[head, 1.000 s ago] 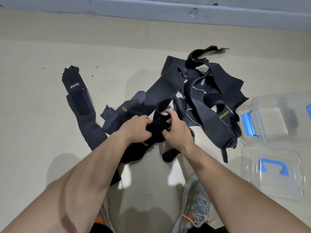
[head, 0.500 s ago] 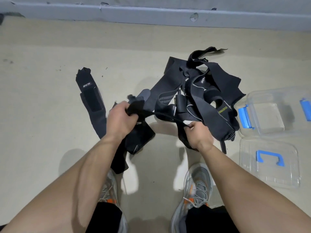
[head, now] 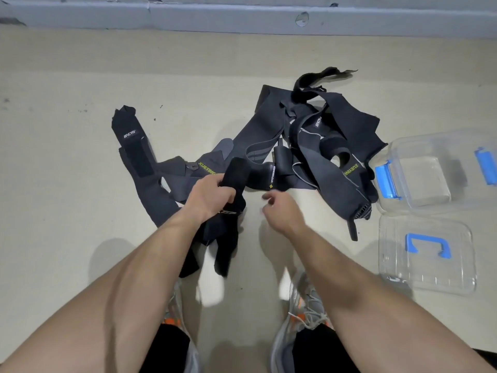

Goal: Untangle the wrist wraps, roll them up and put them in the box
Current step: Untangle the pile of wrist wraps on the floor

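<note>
The person's left hand [head: 209,196] grips one black wrist wrap [head: 234,175] with the fingers curled tight around its middle. The upper end of this wrap stands up above the fist, and the longer part hangs down below the hand in loose folds, above the floor [head: 67,211]. The right hand [head: 279,208] is just beside it and apart from the wrap. Its fingers are loosely bent and it holds nothing; it looks a little blurred.

Behind both hands, the other wraps lie in a tangled pile [head: 333,179] on the floor, black and dark grey bands crossing over each other, some with yellow letters. One long wrap [head: 138,162] with a white logo lies stretched at the left edge of the pile, and its lower part passes under the left forearm.

To the right of the pile, touching its edge, stands the clear plastic box [head: 425,181] with blue latches [head: 387,181], open and with no wrap inside. Its clear lid [head: 398,265] lies flat on the floor just in front of it, with the blue handle [head: 427,237] on top.

The person stands over all this in grey shoes [head: 304,316] with orange marks. A grey baseboard [head: 242,17] runs along the far side of the beige floor.
</note>
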### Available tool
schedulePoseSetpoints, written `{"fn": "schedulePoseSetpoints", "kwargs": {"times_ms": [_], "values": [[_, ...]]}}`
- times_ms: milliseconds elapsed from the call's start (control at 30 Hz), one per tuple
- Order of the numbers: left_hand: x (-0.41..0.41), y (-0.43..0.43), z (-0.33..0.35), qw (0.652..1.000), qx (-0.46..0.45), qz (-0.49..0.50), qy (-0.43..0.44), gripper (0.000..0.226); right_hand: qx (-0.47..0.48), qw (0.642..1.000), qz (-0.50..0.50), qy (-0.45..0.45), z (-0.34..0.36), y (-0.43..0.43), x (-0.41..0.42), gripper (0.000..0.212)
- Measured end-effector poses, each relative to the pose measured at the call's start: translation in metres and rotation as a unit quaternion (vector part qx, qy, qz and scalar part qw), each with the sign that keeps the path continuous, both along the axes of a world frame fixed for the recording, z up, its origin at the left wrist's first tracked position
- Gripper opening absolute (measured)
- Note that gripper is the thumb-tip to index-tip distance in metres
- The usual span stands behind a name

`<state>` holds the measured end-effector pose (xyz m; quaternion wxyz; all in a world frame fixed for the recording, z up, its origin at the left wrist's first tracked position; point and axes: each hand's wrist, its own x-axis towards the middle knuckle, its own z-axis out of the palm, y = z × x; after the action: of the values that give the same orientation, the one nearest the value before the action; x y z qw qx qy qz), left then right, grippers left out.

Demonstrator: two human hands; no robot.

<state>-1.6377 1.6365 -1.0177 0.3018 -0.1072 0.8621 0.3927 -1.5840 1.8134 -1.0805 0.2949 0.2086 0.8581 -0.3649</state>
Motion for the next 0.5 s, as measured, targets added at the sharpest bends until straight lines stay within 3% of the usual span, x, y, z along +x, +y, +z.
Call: {"fn": "schedulePoseSetpoints", "kwargs": {"times_ms": [33, 100, 200, 267, 400, 500], "values": [[-0.001, 0.004, -0.005, 1.000, 0.017, 0.016, -0.007, 0.006, 0.002, 0.999, -0.045, 0.031, -0.003, 0.013, -0.010, 0.053], [-0.003, 0.009, -0.017, 0.998, 0.048, 0.049, -0.011, 0.018, -0.034, 0.993, -0.096, 0.067, -0.006, 0.032, -0.025, 0.066], [-0.008, 0.020, -0.025, 0.996, 0.063, 0.065, -0.016, 0.023, -0.174, 0.958, -0.224, 0.051, -0.011, 0.035, -0.043, 0.067], [-0.010, 0.026, -0.025, 0.995, 0.069, 0.065, -0.016, 0.020, -0.250, 0.906, -0.338, 0.052, -0.016, 0.030, -0.052, 0.065], [-0.011, 0.027, -0.030, 0.997, 0.068, 0.048, -0.007, 0.018, -0.366, 0.760, -0.535, 0.048, -0.011, 0.023, -0.066, 0.050], [-0.010, 0.021, -0.028, 0.994, 0.084, 0.064, -0.022, 0.026, -0.391, 0.724, -0.565, 0.062, -0.001, 0.028, -0.077, 0.050]]}}
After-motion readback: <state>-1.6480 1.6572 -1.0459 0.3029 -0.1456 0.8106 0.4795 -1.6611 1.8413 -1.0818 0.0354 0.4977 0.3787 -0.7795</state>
